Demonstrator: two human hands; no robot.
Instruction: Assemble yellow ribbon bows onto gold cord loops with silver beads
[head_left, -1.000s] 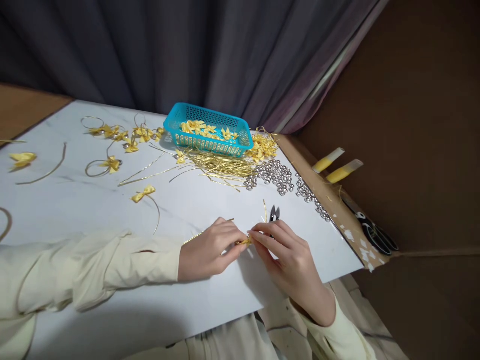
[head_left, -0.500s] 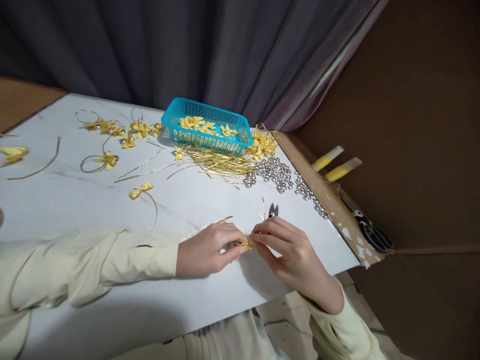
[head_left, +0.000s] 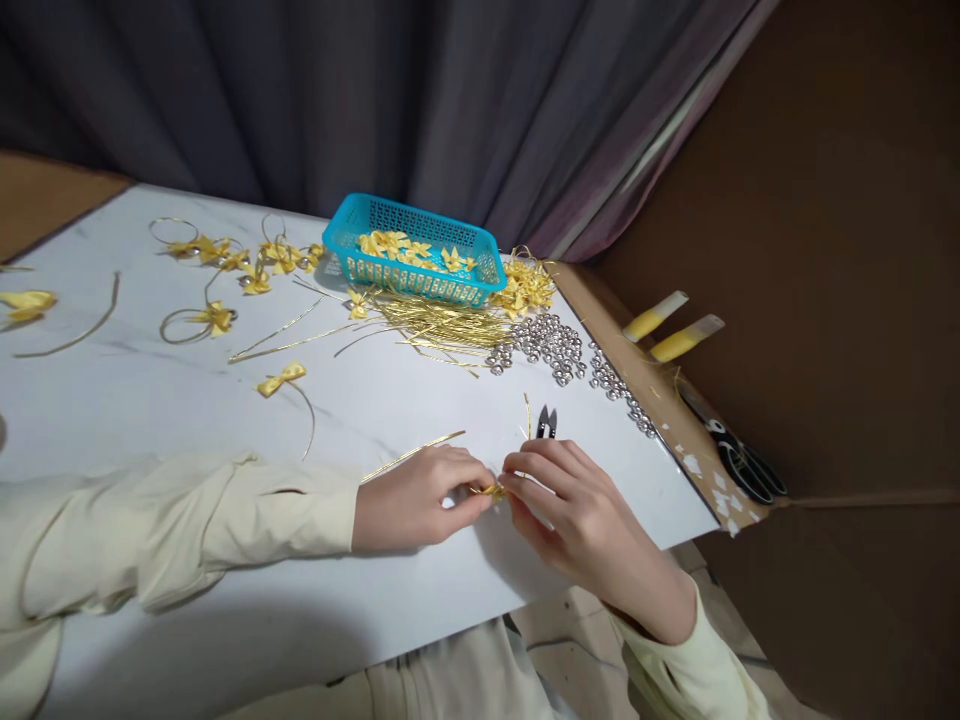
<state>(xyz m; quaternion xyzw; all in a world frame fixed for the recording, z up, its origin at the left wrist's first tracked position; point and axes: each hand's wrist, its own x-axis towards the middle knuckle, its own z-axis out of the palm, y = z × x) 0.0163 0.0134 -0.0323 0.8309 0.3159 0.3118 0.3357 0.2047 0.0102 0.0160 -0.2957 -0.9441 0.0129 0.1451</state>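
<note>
Over the white table, my left hand [head_left: 431,497] pinches a small yellow ribbon bow [head_left: 491,491] between thumb and index finger. My right hand [head_left: 581,510] meets it from the other side, its fingertips closed at the bow's edge. A short bit of gold cord shows across the right fingers; its ends are hidden. Just beyond the right hand lie dark thread snips [head_left: 547,422], partly covered by the fingers. Behind the left hand a loose gold cord [head_left: 412,455] rests on the table.
At the back stands a blue basket [head_left: 416,287] holding yellow bows. In front of it lie gold cords [head_left: 446,325] and silver rings [head_left: 551,345]. Finished-looking bows with cord loops [head_left: 217,318] spread leftward. Scissors [head_left: 739,460] and two yellow-filled tubes [head_left: 686,338] sit on the right.
My right hand has shifted slightly down and right, its fingertips lower, and more of the snips shows. The left hand stays almost still with the bow.
</note>
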